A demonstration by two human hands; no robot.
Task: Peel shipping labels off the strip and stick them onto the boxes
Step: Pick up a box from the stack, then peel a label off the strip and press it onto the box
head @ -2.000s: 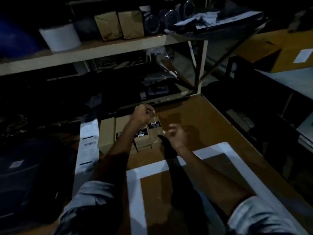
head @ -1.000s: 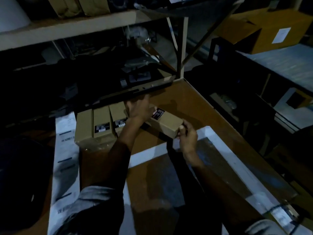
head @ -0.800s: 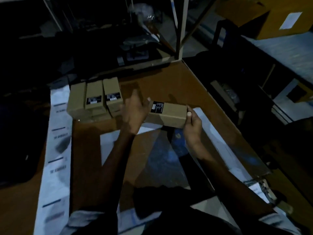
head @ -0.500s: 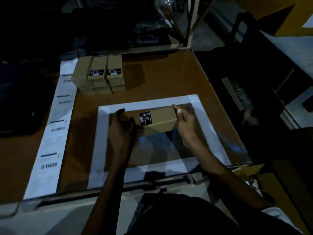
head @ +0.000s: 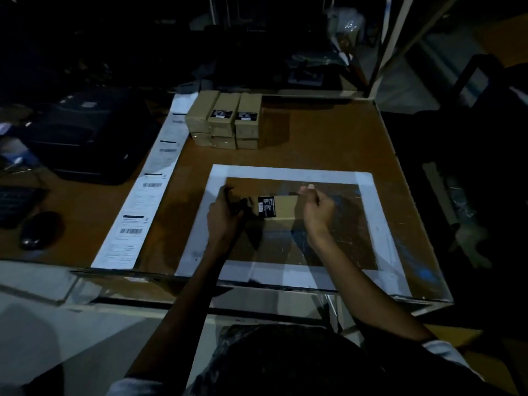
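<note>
A small brown cardboard box with a black product sticker lies inside the white-taped square on the brown table. My left hand grips its left end and my right hand holds its right end, fingers curled over the edge. A long white strip of shipping labels with barcodes runs along the table to the left of the square. A stack of similar brown boxes stands at the far end of the strip.
A black printer sits left of the strip, with a keyboard and a dark mouse nearer the front. A white shelf post rises at the table's far right corner. The table's right edge drops to dark floor.
Both hands took one box from the stack at the back and carried it toward me, setting it down inside the taped square. The camera tilted downward.
</note>
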